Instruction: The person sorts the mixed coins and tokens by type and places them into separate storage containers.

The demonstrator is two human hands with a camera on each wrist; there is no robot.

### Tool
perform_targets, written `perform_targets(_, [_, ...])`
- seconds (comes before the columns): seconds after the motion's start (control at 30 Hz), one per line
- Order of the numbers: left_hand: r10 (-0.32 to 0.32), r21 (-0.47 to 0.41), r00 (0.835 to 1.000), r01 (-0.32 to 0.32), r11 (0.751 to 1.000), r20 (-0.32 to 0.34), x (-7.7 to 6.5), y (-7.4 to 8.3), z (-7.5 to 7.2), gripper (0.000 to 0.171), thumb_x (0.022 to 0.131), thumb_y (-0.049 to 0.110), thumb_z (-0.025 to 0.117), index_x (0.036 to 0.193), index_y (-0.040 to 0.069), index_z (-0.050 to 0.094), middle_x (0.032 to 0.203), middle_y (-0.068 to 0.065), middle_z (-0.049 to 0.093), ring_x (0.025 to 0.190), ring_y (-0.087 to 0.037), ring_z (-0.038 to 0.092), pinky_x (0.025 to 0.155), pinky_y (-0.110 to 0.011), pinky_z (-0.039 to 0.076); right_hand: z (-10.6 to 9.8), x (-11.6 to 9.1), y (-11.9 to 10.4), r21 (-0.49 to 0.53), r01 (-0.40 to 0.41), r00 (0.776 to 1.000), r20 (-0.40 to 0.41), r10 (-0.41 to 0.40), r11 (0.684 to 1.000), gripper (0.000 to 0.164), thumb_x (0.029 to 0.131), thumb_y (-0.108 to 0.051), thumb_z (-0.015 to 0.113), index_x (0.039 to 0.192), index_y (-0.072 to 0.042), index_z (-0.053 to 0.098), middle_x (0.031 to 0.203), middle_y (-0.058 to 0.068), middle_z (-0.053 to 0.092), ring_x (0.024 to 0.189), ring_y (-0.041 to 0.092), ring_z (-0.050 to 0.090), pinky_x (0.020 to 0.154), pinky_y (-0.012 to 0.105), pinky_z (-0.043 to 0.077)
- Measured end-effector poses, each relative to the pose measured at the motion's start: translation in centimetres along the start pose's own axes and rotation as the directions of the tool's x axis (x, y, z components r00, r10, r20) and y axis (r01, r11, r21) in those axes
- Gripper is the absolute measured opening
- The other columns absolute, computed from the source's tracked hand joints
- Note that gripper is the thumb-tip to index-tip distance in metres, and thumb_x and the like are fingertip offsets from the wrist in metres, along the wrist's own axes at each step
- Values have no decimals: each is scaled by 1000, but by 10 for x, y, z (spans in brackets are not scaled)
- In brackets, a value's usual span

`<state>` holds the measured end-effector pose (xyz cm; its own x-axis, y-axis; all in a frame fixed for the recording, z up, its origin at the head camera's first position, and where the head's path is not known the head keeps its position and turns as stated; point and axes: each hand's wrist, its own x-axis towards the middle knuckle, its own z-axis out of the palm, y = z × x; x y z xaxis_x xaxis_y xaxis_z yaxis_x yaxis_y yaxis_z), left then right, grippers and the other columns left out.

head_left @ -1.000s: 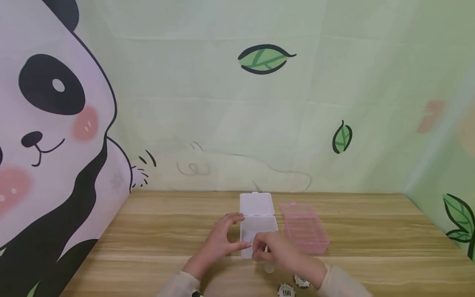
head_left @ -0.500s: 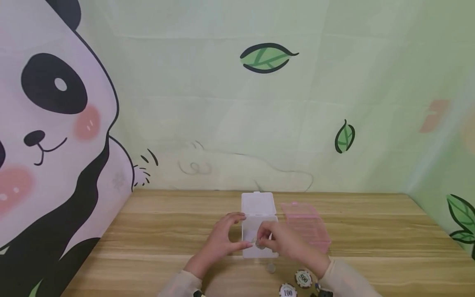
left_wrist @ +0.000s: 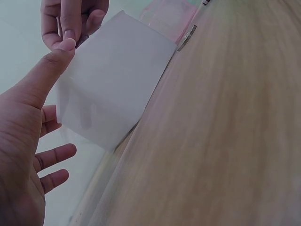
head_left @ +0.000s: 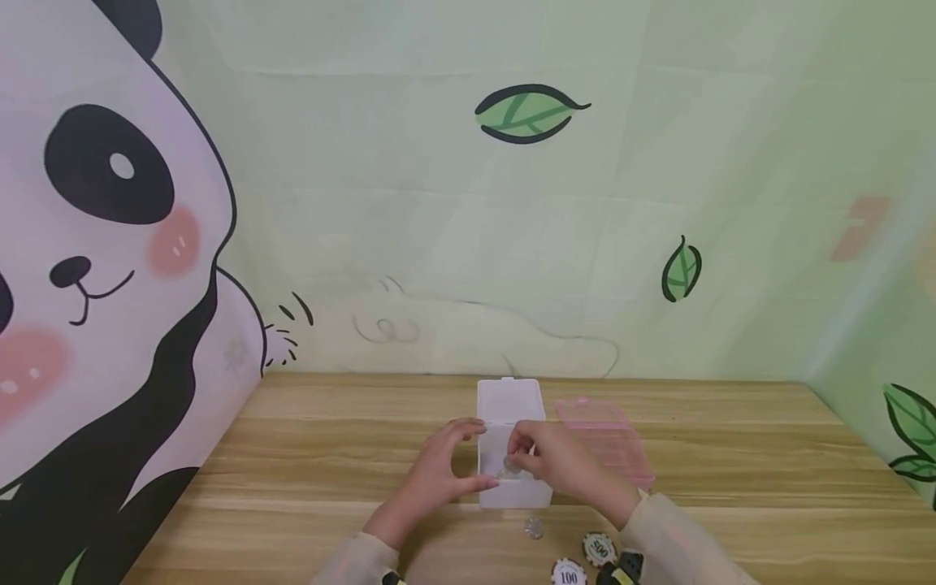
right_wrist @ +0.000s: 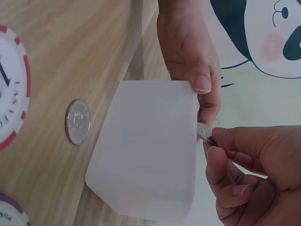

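A white plastic box stands on the table with its lid swung back. My left hand holds it from the left, thumb at the near rim and fingers toward the far corner. Above the box's interior, my right hand pinches a silver coin between thumb and fingers. That coin is right at the rim in the right wrist view, partly covered by the fingertips. Another silver coin lies on the wood in front of the box, and it appears edge-on in the left wrist view.
A pink translucent box with its lid laid back sits right of the white one, partly behind my right hand. Two poker chips, one marked 100 and one marked 500, lie near the front. A panda-print cloth hangs behind the table.
My right hand has moved away from me, from the white box's near edge to over its interior, and the pinched coin now shows. My left hand stays in place on the box.
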<state>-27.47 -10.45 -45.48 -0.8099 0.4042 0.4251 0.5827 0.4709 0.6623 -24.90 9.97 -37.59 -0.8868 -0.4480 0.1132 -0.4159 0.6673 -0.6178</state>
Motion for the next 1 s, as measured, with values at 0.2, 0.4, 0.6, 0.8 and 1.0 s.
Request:
perform_targets(0.2, [-10, -6, 1000, 10, 1000, 6, 0, 1, 0, 65, 72, 33, 83, 126, 9, 56, 138, -8, 55, 131, -30, 47, 107, -57, 36, 6, 7, 3, -74, 8, 999, -30, -11, 997, 8, 85, -6, 68, 80, -10, 62, 74, -2, 64, 65, 7, 50, 56, 19, 42])
perform_targets(0.4, [-13, -3, 1000, 13, 1000, 7, -1, 0, 0, 66, 71, 33, 83, 126, 9, 56, 138, -7, 55, 132, -29, 47, 108, -58, 34, 12, 15, 5, -142, 1, 999, -36, -6, 990, 11, 84, -7, 70, 77, -12, 63, 73, -4, 63, 65, 7, 49, 57, 20, 41])
perform_targets(0.6, [-19, -25, 1000, 19, 999, 6, 0, 0, 0, 66, 71, 34, 83, 126, 9, 56, 138, -7, 55, 132, -29, 46, 108, -59, 32, 17, 21, 4, -171, 2, 999, -37, -9, 985, 12, 83, -6, 71, 75, -11, 63, 70, -3, 63, 65, 8, 49, 58, 21, 40])
perform_targets(0.8, [-9, -26, 1000, 9, 1000, 7, -1, -1, 0, 65, 72, 32, 83, 127, 9, 56, 139, -7, 54, 132, -29, 46, 106, -60, 33, 22, 25, 6, -174, 5, 1000, -5, -6, 985, 11, 83, -4, 70, 76, -8, 63, 71, 0, 65, 64, 9, 49, 57, 21, 41])
perform_targets(1.0, [-10, -28, 1000, 10, 1000, 5, -1, -2, 0, 65, 72, 33, 83, 127, 9, 56, 138, -7, 54, 132, -29, 46, 106, -62, 32, 24, 27, 5, -178, 13, 1000, 18, -10, 984, 12, 81, -2, 71, 73, -7, 63, 70, 2, 67, 62, 9, 50, 56, 21, 42])
